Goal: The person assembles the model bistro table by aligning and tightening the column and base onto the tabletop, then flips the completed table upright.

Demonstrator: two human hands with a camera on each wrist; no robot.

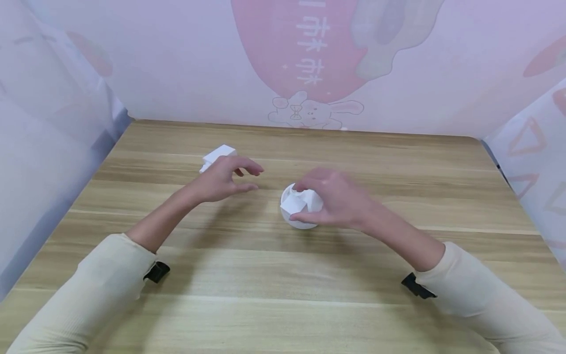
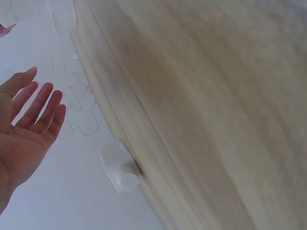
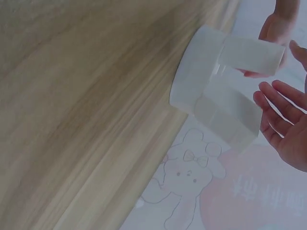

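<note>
Across the wood-grained worktop (image 1: 265, 300), white pieces lie well in from the edges, so a tumble off the side looks less likely than a knock or a spill among them. The left hand (image 1: 227, 178) hangs above the surface with loosely bent fingers parted from the thumb, gripping nothing; if it swings back carelessly, its wrist could bump what lies behind it. The right hand (image 1: 338, 199) arches over the middle, fingers and thumb apart and no firm hold visible; whether a fingertip touches anything, I cannot tell. Under it, near the worktop's centre, stands a round white bowl (image 3: 189, 72), upright and, I judge, light enough to tip or slide if the hand catches its rim. The left box (image 3: 252, 53) and the right box (image 3: 225, 117) both rest in it and jut above the rim, so a brush from the thumb could lever one out, while pressing down on either might wedge them or upset the bowl. Beside the left hand, the far box (image 1: 219, 153) sits on the worktop; next to it, a small round piece (image 2: 128, 181) could roll away if nudged.
</note>
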